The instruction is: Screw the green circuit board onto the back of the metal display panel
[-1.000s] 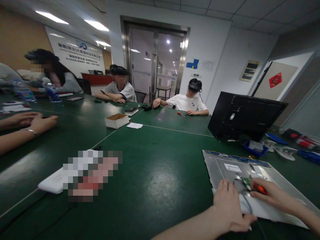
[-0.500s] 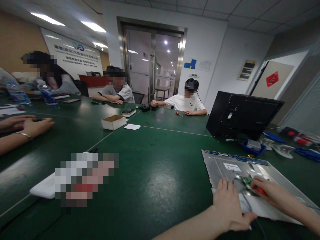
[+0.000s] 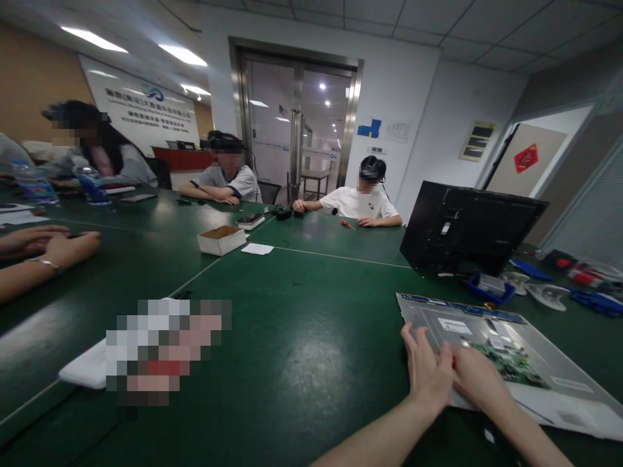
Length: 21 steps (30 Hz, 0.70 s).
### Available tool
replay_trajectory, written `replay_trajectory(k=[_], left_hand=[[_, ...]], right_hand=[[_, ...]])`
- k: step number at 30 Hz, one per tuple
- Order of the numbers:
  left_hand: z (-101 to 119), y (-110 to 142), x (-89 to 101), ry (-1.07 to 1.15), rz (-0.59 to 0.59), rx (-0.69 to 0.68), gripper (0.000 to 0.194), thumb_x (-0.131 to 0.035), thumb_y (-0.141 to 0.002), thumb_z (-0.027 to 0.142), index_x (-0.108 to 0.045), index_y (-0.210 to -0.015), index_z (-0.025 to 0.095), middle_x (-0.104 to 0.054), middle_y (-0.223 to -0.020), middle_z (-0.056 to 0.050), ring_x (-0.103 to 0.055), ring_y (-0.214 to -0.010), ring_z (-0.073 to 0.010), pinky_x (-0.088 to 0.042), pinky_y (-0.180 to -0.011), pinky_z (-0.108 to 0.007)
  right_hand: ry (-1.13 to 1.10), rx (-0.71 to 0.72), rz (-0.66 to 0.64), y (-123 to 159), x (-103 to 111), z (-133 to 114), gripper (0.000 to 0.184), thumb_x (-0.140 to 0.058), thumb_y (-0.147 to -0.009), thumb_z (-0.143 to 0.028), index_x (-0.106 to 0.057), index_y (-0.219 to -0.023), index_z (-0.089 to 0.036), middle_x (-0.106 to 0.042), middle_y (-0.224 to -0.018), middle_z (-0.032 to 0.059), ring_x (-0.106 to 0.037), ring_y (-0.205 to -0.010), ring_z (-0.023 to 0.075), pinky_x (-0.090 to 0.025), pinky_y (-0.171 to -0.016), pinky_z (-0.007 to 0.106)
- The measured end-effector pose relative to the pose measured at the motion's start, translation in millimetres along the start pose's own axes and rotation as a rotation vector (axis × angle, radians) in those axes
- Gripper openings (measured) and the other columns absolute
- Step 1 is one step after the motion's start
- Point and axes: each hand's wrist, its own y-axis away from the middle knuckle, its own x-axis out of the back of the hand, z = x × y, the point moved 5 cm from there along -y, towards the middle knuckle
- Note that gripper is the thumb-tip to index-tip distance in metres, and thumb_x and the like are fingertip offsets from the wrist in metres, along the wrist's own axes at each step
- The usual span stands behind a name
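The flat metal-backed display panel (image 3: 579, 402) lies at the right of the table, with a green circuit board (image 3: 516, 366) and a white label (image 3: 454, 325) on its back. My left hand (image 3: 427, 370) is over the panel's left edge, fingers bent and thumb against my right hand; what its fingers hold, if anything, is hidden. Closed beside it, my right hand (image 3: 479, 376) grips a red-handled tool (image 3: 453, 362), of which only a small red part shows.
Behind the panel stand a black monitor housing (image 3: 472, 227) and a blue tray (image 3: 491, 288). White box (image 3: 222, 241), paper (image 3: 257, 249) and orange screwdriver (image 3: 348, 225) lie farther off. Several people sit around; a co-worker's hands (image 3: 73, 250) rest at left.
My left hand has risen from flat on the panel's front to its left edge, fingers now bent. My right hand moved left with the red-handled tool, uncovering the circuit board. The grey cable no longer shows.
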Motion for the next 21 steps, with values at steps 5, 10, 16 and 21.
replay_trajectory(k=[5, 10, 16, 21], left_hand=[[-15.3, -13.8, 9.7, 0.156, 0.029, 0.124, 0.022, -0.038, -0.097, 0.028, -0.046, -0.115, 0.018, -0.044, -0.122, -0.010, -0.053, -0.115, -0.0181, -0.040, -0.099, -0.027], [-8.9, -12.8, 11.4, 0.114, -0.035, 0.061, 0.013, -0.041, -0.096, 0.020, -0.048, -0.107, 0.019, -0.045, -0.120, -0.008, -0.050, -0.115, -0.0165, -0.039, -0.101, -0.028], [-1.1, -0.1, 27.4, -0.021, -0.142, -0.027, 0.014, -0.039, -0.097, 0.018, -0.051, -0.106, 0.019, -0.049, -0.116, -0.006, -0.050, -0.113, -0.0169, -0.039, -0.103, -0.031], [0.8, 24.4, 45.3, -0.231, -0.319, -0.215, 0.019, -0.046, -0.094, 0.024, -0.054, -0.111, 0.019, -0.050, -0.119, -0.007, -0.050, -0.112, -0.0195, -0.042, -0.100, -0.035]], right_hand=[[0.046, -0.063, -0.037, 1.1, -1.7, -24.3, 0.042, -0.040, -0.091, -0.037, -0.069, -0.083, -0.008, -0.071, -0.083, 0.0232, -0.070, -0.080, 0.0355, -0.048, -0.065, 0.038], [0.062, -0.133, -0.044, 14.3, 3.0, -14.4, 0.052, -0.033, -0.094, -0.043, -0.070, -0.083, -0.007, -0.071, -0.087, 0.0251, -0.071, -0.082, 0.0361, -0.050, -0.069, 0.043], [-0.020, -0.244, 0.002, 20.6, -3.5, 45.1, 0.054, -0.031, -0.093, -0.047, -0.067, -0.066, -0.017, -0.072, -0.072, 0.0187, -0.072, -0.069, 0.0336, -0.053, -0.064, 0.044], [-0.081, -0.307, 0.053, 16.2, -16.6, 126.7, 0.052, -0.037, -0.086, -0.052, -0.061, -0.052, -0.022, -0.070, -0.062, 0.0171, -0.071, -0.059, 0.0334, -0.053, -0.059, 0.047]])
